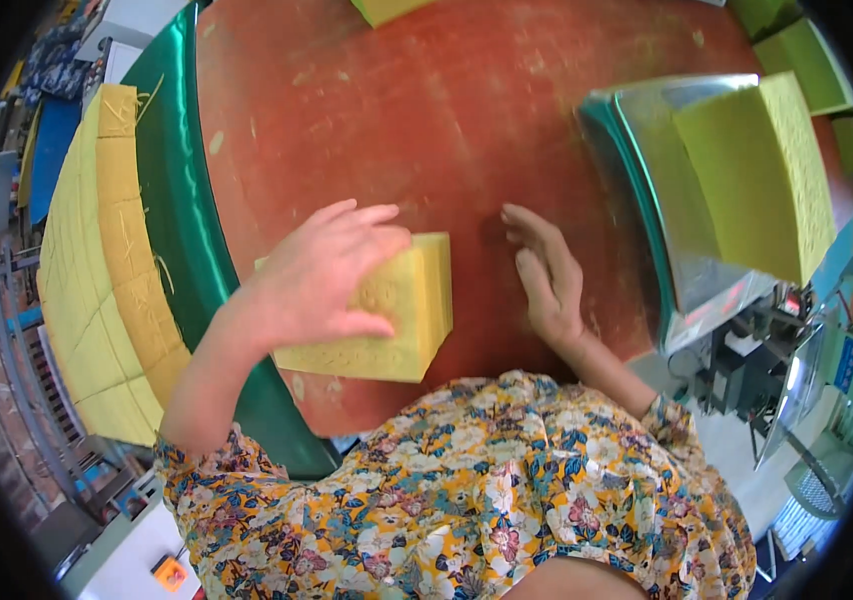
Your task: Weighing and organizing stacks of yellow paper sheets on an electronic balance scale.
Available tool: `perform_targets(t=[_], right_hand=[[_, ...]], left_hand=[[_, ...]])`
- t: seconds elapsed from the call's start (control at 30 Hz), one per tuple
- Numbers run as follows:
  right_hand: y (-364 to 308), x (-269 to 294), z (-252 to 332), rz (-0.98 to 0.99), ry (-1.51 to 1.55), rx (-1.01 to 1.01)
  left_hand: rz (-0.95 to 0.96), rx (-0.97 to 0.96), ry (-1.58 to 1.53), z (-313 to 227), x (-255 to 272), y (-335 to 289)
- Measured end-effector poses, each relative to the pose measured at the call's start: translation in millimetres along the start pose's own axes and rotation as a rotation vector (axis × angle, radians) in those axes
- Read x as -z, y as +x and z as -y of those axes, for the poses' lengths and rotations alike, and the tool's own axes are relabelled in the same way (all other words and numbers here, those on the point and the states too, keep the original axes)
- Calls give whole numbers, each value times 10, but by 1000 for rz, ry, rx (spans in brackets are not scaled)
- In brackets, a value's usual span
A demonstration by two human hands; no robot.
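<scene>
Yellow, paper-like sheets seem to make up the squared block (387,350) on the near part of the table, just left of its middle. Over its far left part lies the left hand (332,270), spread wide with the thumb well apart from the fingers; whether it presses or only skims the top cannot be told. To the right, apart from the block, the right hand (547,270) is loosely curved, its thumb and fingers parted, holding nothing.

With the right side of the block unsupported, a sideways push from the left hand could, I judge, shear the upper layers and skew the pile. Pressure on one corner alone might tip or crease it, and the near edge of the table is close enough that a careless drag could bring it over.

Its top looks faintly embossed or dotted, while the right side shows fine layered lines. Red and worn, the tabletop (367,120) is scuffed with pale chips. Along its left side runs a glossy green band (182,150), smooth and curved in this view, and beyond it sit yellow bundles (82,300) with stray strands at their edges. On the right, a larger, rough-edged yellow stack (807,180) rests at a shiny, teal-edged surface (647,200).
</scene>
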State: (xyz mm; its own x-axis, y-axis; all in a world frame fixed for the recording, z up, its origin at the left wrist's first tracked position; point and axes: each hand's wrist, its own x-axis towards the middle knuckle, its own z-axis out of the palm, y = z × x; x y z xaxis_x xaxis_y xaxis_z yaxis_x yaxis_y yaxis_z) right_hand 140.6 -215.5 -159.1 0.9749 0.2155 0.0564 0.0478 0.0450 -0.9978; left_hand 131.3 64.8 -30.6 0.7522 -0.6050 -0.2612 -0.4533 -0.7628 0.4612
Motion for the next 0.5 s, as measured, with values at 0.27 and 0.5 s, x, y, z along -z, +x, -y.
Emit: perform_targets(t=[0.27,0.5], right_hand=[[193,135,-19,413,76,-70],[-235,-223,71,717,76,53]], left_hand=[[-760,614,-329,-871,-360,-524],[-1439,850,-1595,-1284,-1426,-578]])
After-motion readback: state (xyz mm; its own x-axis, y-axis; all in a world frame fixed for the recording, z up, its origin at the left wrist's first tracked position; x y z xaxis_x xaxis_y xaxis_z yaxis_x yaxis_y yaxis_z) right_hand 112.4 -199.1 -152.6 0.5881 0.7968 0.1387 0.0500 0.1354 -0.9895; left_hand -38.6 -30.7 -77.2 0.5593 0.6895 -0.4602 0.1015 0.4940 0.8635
